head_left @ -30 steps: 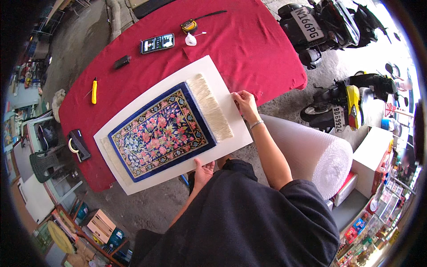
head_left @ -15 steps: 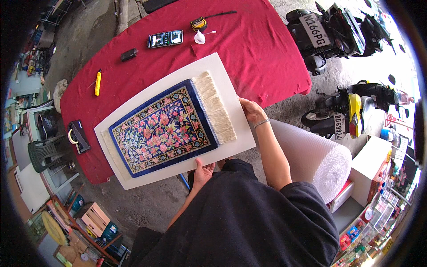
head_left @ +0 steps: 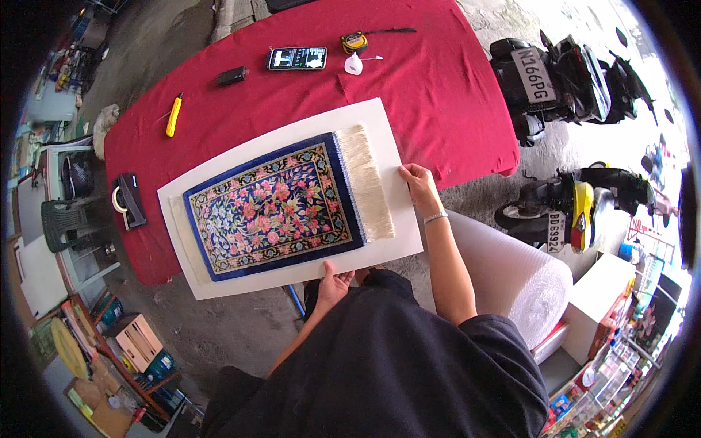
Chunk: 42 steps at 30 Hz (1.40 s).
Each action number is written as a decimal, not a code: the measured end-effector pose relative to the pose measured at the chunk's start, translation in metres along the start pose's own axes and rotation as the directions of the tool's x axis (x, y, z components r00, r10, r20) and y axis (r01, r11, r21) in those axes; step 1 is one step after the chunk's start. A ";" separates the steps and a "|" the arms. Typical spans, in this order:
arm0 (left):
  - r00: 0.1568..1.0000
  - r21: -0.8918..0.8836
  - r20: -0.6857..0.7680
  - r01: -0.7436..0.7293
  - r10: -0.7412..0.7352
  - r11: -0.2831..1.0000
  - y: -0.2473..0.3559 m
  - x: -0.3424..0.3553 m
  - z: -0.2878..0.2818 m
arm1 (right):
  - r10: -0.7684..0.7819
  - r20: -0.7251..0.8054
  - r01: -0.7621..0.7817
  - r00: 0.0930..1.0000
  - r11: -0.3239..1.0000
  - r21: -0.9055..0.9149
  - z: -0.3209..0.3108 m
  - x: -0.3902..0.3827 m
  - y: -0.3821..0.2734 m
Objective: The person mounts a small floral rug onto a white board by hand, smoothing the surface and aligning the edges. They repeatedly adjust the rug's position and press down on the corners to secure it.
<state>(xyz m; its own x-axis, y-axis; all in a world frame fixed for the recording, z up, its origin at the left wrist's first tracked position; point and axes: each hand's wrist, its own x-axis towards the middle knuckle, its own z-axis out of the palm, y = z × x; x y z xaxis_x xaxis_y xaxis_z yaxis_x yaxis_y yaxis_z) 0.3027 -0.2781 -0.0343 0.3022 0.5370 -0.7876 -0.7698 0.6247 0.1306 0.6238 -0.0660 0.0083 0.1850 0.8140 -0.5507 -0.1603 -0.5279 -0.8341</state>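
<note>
A white board [head_left: 398, 212] spans the near edge of the red-covered table [head_left: 453, 87]. On it lies a small rug [head_left: 266, 208] with a navy border, pink flowers and cream fringes at both ends. My left hand [head_left: 332, 288] grips the board's bottom edge, thumb on top and some fingers underneath. My right hand [head_left: 416, 186], a metal band at its wrist, grasps the board's right edge. On the cloth are a yellow-handled tool [head_left: 174, 117], a black block [head_left: 232, 75], a lit phone [head_left: 296, 58], a tape measure [head_left: 354, 41], a small white object [head_left: 353, 65] and a black tape dispenser [head_left: 130, 201].
A large bubble-wrap roll [head_left: 504, 285] lies right of my right forearm, beside a white box [head_left: 599, 292]. Motorbikes [head_left: 548, 212] stand right of the table. A green chair [head_left: 66, 226] and shelves with crates [head_left: 139, 343] are at the left, above concrete floor [head_left: 204, 328].
The view has turned slightly, shifting the table, tools and motorbikes in the picture. The board with the rug has turned with it, still in both hands; my right hand's fingers have shifted slightly.
</note>
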 end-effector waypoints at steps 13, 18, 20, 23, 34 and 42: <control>0.980 0.032 -0.094 -0.173 0.175 0.984 -0.011 -0.011 0.003 | -0.374 -0.073 0.133 0.924 0.495 -0.859 0.001 0.024 -0.051; 0.968 0.043 -0.142 -0.201 0.205 0.979 -0.017 -0.010 -0.004 | -0.506 0.255 0.495 0.824 0.423 -0.759 0.024 0.110 -0.094; 0.971 0.040 -0.150 -0.183 0.187 0.982 -0.012 -0.013 -0.001 | -0.489 0.353 0.559 0.798 0.381 -0.736 0.037 0.136 -0.106; 0.973 0.030 -0.147 -0.178 0.181 0.984 -0.012 -0.012 -0.004 | -0.435 0.475 0.619 0.765 0.292 -0.729 0.041 0.165 -0.114; 0.968 0.076 -0.158 -0.186 0.196 0.980 -0.011 -0.012 0.002 | -0.271 0.524 0.590 0.808 0.361 -0.722 0.042 0.194 -0.121; 0.971 0.096 -0.167 -0.159 0.174 0.983 -0.015 -0.016 -0.011 | -0.300 0.403 0.502 0.865 0.483 -0.718 0.038 0.195 -0.119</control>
<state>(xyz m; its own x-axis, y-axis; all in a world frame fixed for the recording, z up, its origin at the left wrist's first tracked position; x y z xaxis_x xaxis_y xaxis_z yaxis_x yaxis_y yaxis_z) 0.3038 -0.3022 -0.0301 0.0661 0.5352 -0.8421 -0.7506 0.5828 0.3115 0.6418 0.1650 0.0016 -0.1826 0.9598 -0.2132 0.7116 -0.0206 -0.7023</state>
